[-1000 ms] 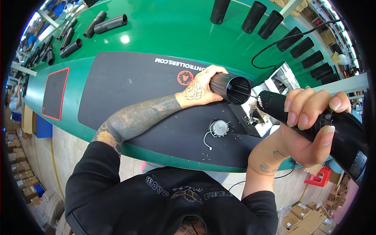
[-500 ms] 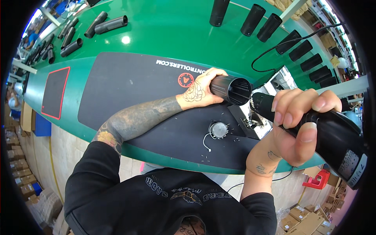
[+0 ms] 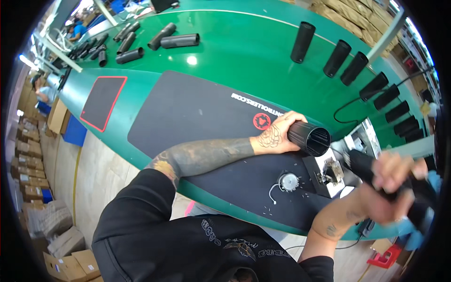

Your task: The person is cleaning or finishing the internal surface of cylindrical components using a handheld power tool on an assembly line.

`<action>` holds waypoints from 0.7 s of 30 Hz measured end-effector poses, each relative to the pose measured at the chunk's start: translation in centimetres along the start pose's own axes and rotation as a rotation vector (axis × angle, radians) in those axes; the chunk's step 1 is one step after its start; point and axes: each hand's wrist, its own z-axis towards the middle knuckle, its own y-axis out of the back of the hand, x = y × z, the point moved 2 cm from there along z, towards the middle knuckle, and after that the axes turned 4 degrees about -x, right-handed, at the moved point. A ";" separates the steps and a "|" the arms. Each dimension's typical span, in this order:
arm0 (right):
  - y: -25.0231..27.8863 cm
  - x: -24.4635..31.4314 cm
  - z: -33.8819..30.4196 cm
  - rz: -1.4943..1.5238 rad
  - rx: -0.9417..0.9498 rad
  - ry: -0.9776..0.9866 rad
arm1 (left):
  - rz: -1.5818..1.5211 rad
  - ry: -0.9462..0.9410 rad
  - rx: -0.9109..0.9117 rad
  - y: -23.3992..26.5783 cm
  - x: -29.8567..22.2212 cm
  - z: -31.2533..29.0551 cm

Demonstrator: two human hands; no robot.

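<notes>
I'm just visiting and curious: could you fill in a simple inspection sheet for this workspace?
Surface: dark mat on a green table.
Job's things: black perforated tube, black handheld tool, metal fixture, round silver part with a white lead.
Clutter: tiny pale pieces scattered near the round part; upright tubes right, lying tubes left.
Hands: left hand grips the tube; right hand, blurred, holds the tool.
Cables: black cables on the table's right and below its near edge.
Surroundings: cardboard boxes, red stool.
</notes>
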 end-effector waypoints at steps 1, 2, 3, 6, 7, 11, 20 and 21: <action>0.1 1.3 0.0 -0.021 -0.011 0.108 | 0.014 0.005 -0.032 0.0 0.0 -0.1; 0.2 2.9 -0.1 -0.047 -0.023 0.216 | 0.023 0.010 -0.063 0.2 0.1 -0.2; 2.1 5.6 -0.7 -0.176 -0.102 0.209 | 0.021 0.015 -0.097 0.4 0.3 -0.5; 1.5 8.3 -1.0 -0.131 -0.033 0.257 | 0.043 0.019 -0.129 0.2 1.0 -0.6; 1.3 8.6 -0.9 -0.017 0.004 0.245 | -0.049 0.112 -0.129 -0.1 1.5 -0.7; 1.0 6.4 -0.7 0.094 -0.078 0.040 | -0.083 0.119 -0.143 -0.6 2.3 -1.2; 1.6 3.9 -1.2 -0.263 0.166 -0.213 | 0.022 -0.030 -0.096 -2.0 2.5 -0.7; 1.7 3.6 -1.3 -0.280 0.168 -0.223 | 0.025 -0.041 -0.100 -2.0 2.6 -0.7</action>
